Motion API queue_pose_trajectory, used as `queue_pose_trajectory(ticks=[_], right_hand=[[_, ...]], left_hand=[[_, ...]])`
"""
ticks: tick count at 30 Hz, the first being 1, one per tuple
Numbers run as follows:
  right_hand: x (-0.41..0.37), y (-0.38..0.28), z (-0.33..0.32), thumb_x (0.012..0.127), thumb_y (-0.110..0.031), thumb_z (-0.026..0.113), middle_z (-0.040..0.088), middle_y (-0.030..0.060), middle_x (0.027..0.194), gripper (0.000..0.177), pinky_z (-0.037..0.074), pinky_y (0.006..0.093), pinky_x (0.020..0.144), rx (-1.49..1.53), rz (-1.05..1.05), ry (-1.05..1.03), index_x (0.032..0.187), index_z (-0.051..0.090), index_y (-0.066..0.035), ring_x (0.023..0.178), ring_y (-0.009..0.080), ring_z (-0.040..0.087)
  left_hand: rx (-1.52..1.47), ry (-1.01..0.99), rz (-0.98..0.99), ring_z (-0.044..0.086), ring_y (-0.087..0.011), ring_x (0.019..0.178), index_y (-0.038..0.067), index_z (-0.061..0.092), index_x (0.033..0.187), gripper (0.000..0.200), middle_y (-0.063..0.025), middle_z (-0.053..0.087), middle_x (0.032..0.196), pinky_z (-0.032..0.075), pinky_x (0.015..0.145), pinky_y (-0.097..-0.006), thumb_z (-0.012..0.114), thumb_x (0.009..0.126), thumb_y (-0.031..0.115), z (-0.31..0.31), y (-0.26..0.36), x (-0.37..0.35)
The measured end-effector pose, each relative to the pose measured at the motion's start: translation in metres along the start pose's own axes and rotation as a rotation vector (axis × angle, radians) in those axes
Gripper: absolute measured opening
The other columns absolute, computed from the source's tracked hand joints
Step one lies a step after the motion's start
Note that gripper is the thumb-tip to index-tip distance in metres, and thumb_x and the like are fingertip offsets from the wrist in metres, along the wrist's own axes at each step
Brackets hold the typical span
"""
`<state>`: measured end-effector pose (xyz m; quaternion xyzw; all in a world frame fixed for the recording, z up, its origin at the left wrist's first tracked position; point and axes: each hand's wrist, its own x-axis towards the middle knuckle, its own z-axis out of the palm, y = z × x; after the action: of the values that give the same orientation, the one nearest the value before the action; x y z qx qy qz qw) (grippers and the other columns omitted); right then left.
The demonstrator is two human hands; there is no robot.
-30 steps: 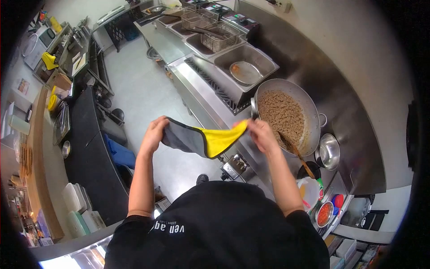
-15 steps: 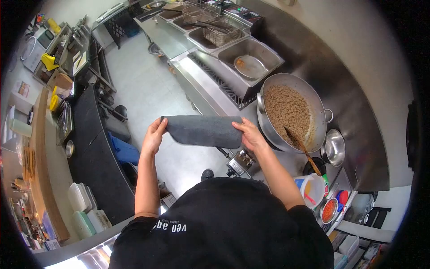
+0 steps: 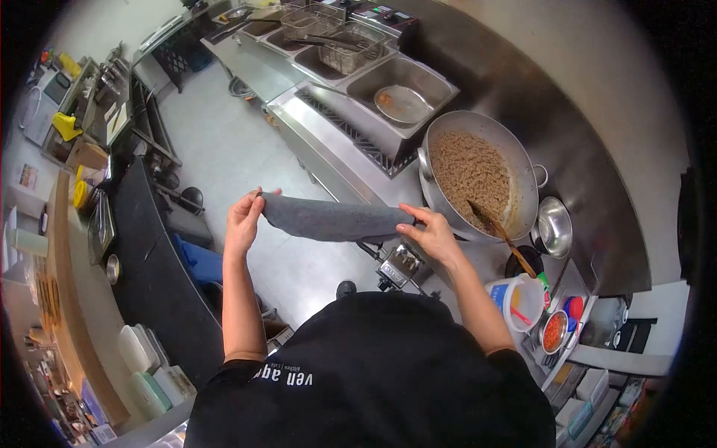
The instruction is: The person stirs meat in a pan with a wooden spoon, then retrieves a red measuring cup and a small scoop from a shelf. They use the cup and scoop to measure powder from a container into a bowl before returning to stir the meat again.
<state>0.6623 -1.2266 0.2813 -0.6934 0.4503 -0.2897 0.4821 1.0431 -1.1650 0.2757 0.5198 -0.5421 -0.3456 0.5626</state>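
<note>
A folded dark grey cloth [image 3: 332, 220] is stretched between my two hands in front of my body, above the floor. My left hand [image 3: 242, 222] pinches its left end between thumb and fingers. At the other end, my right hand [image 3: 429, 231] grips the cloth's right corner the same way. To the right of my right hand stands a large metal pot [image 3: 529, 160] of browned minced meat [image 3: 472, 170]. A wooden spatula [image 3: 504, 237] leans in the meat, its handle resting over the pot's rim.
Fryer basins with wire baskets [image 3: 351, 48] line the counter ahead. On the right are a steel bowl [image 3: 554, 228], a white tub [image 3: 523, 299] and a bowl of chopped red food [image 3: 554, 331]. A black counter [image 3: 153, 261] runs along the left.
The cloth has become narrower and tilts down toward the right. My left hand has shifted slightly left and my right hand slightly right and down. The whole view has turned a little.
</note>
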Motion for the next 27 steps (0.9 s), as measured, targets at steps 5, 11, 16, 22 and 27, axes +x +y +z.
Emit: queue_pose_trajectory(ticks=[5, 11, 16, 22, 27], right_hand=[[0.032, 0.028, -0.004, 0.078, -0.038, 0.069, 0.061, 0.0168, 0.079, 0.043, 0.045, 0.0351, 0.066, -0.351, -0.114, 0.200, 0.094, 0.062, 0.002, 0.072, 0.0239, 0.059], [0.044, -0.013, 0.020, 0.086, -0.034, 0.063, 0.054, 0.0076, 0.054, 0.040, 0.044, 0.0288, 0.038, 0.078, 0.219, 0.179, 0.100, 0.055, 0.002, 0.037, 0.0170, 0.053], [0.039, 0.008, 0.060, 0.090, -0.029, 0.061, 0.061, 0.0088, 0.083, 0.040, 0.049, 0.0254, 0.054, 0.172, -0.121, 0.102, 0.113, 0.050, 0.001, 0.065, 0.0115, 0.058], [0.014, -0.007, 0.002, 0.093, -0.016, 0.054, 0.063, 0.0023, 0.082, 0.024, 0.043, 0.0216, 0.050, 0.385, 0.170, 0.050, 0.112, 0.053, -0.002, 0.061, 0.0059, 0.053], [0.007, -0.013, 0.022, 0.092, -0.010, 0.052, 0.063, 0.0033, 0.083, 0.022, 0.046, 0.0242, 0.060, 0.492, -0.127, 0.270, 0.112, 0.053, -0.001, 0.070, 0.0084, 0.057]], left_hand=[[0.090, 0.138, -0.188, 0.046, -0.0039, 0.067, 0.000, 0.065, 0.091, 0.026, 0.0057, 0.056, 0.075, 0.037, 0.058, -0.0207, 0.056, 0.094, 0.024, 0.028, -0.022, 0.013], [0.146, 0.001, -0.316, 0.057, -0.0108, 0.087, -0.008, 0.054, 0.119, 0.040, -0.0079, 0.063, 0.100, 0.048, 0.070, -0.0245, 0.061, 0.090, 0.019, 0.102, -0.007, -0.005], [0.145, -0.370, -0.161, 0.058, -0.0181, 0.098, -0.007, 0.035, 0.135, 0.053, -0.0164, 0.055, 0.119, 0.048, 0.081, -0.0267, 0.045, 0.097, 0.029, 0.171, 0.064, -0.023], [-0.523, -0.483, -0.326, 0.055, -0.0293, 0.111, -0.002, 0.033, 0.136, 0.052, -0.0172, 0.040, 0.138, 0.051, 0.086, -0.0367, 0.036, 0.100, 0.034, 0.174, 0.040, -0.018], [-0.155, -0.041, -0.177, 0.053, -0.0199, 0.106, 0.006, 0.032, 0.134, 0.041, -0.0127, 0.048, 0.126, 0.047, 0.089, -0.0358, 0.039, 0.100, 0.028, 0.201, 0.016, -0.022]])
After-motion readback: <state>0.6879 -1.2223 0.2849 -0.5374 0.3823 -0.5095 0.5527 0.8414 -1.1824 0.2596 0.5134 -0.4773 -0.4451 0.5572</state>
